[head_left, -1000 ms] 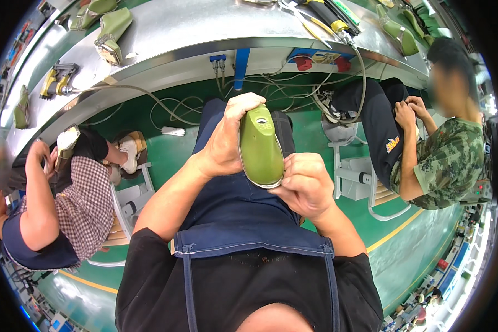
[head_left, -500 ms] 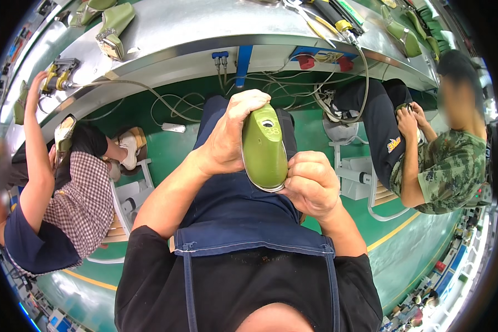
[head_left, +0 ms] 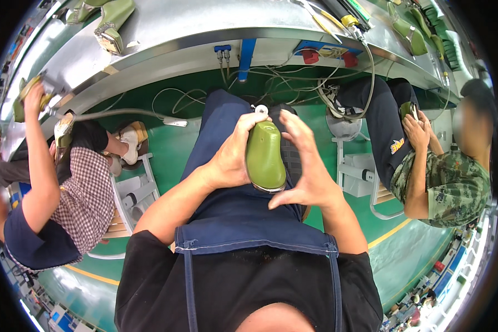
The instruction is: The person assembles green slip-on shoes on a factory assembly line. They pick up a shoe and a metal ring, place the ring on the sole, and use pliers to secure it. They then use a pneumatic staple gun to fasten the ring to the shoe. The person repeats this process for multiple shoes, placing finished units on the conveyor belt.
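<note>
A smooth green shoe last [head_left: 265, 157] stands out above my lap, its rounded end toward me and a thin edging along its lower rim. My left hand [head_left: 233, 152] is closed around its left side, the thumb reaching up near the far end. A small white ring [head_left: 262, 109] shows at that far end; I cannot tell whether it belongs to the last. On the other side, my right hand [head_left: 310, 171] is open, thumb and fingers spread around the last's right side, with a visible gap to it. The underside of the last is hidden.
A metal workbench [head_left: 171, 27] runs across the far side, bearing green lasts [head_left: 112, 25] at left, more green lasts [head_left: 406, 30] at right, and tools [head_left: 337, 22]. Cables [head_left: 193, 99] hang below. One co-worker [head_left: 61, 193] sits left, another [head_left: 442, 171] right.
My right hand has let go of the last's near right edge and opened beside it. The last has tilted, hiding its top hole. The left co-worker's raised hand now holds a tool.
</note>
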A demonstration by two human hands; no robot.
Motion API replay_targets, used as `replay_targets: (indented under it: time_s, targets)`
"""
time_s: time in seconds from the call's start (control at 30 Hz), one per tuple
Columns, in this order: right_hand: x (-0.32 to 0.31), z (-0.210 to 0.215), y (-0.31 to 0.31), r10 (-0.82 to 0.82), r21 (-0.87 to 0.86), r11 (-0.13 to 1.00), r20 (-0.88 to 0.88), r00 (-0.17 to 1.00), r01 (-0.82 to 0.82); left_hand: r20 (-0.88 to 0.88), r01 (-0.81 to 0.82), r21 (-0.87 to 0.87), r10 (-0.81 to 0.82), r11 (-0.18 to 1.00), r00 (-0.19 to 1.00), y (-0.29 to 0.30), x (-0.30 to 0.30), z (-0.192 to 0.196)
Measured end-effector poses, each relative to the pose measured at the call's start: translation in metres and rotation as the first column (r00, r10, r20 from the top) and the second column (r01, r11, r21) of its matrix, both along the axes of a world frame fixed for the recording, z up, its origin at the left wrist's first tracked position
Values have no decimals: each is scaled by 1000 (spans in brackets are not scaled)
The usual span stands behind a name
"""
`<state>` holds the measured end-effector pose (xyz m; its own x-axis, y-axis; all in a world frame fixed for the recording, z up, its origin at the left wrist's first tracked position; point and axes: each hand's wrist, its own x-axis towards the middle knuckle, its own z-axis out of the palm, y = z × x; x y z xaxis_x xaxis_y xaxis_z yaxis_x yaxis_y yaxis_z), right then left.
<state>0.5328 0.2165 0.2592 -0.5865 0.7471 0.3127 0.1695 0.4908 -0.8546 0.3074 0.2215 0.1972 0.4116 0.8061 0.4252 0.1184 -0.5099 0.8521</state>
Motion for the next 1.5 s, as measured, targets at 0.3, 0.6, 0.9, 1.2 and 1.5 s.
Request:
replay_targets:
  time_s: [0.3, 0.6, 0.9, 1.2, 1.5]
  targets:
    - [-24, -60, -26, -128, -228, 966, -20, 992, 120, -21, 48, -271, -56, 961, 998, -30, -6, -16]
    - [-23, -44, -21, -168, 264, 950, -22, 986, 168, 26, -52, 164, 49, 985, 998, -62, -31, 22]
    - [-26, -37, -22, -185, 316, 932, -3, 983, 176, 72, -140, 320, 123, 937, 990, -69, -27, 22]
    - [-25, -30, -12, -177, 325, 930, -10, 984, 171, -3, -48, 370, 52, 928, 999, -50, -26, 30]
    - [-21, -34, -7, -173, 294, 941, -8, 985, 167, -104, 80, 350, -46, 933, 994, -38, -24, 33]
